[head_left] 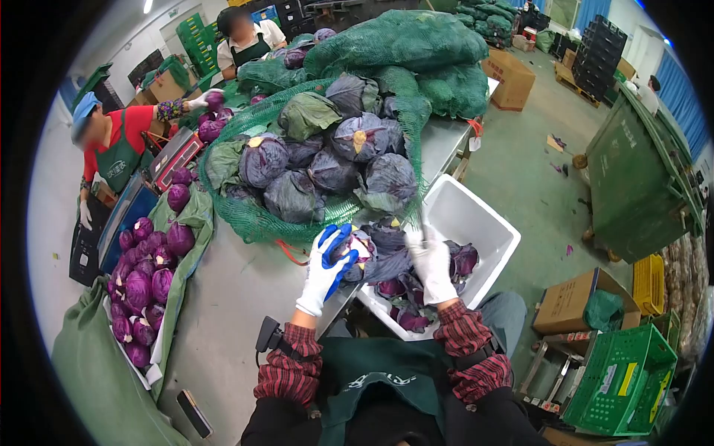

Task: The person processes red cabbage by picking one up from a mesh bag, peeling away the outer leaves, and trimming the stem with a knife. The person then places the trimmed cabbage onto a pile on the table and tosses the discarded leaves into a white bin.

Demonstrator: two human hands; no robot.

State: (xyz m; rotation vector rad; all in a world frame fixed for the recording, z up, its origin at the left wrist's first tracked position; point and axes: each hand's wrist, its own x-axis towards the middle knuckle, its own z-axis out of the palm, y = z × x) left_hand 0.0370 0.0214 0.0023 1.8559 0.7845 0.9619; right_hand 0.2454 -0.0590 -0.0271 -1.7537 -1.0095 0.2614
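Head view: an open green mesh sack (256,230) on the smooth metal table (230,297) holds round, dull-leaved cabbages (294,197); at near right, a rigid white tub (480,215) contains crumpled purple leaves (410,322); at left, green cloth (93,357) borders glossy purple heads (139,290). Between sack and tub, the gloved left hand (325,267) holds a pale-cored cabbage (364,250), fingers curved round its side. Beside it, the blurred right hand (430,264) hangs over the tub, its grip indeterminable.
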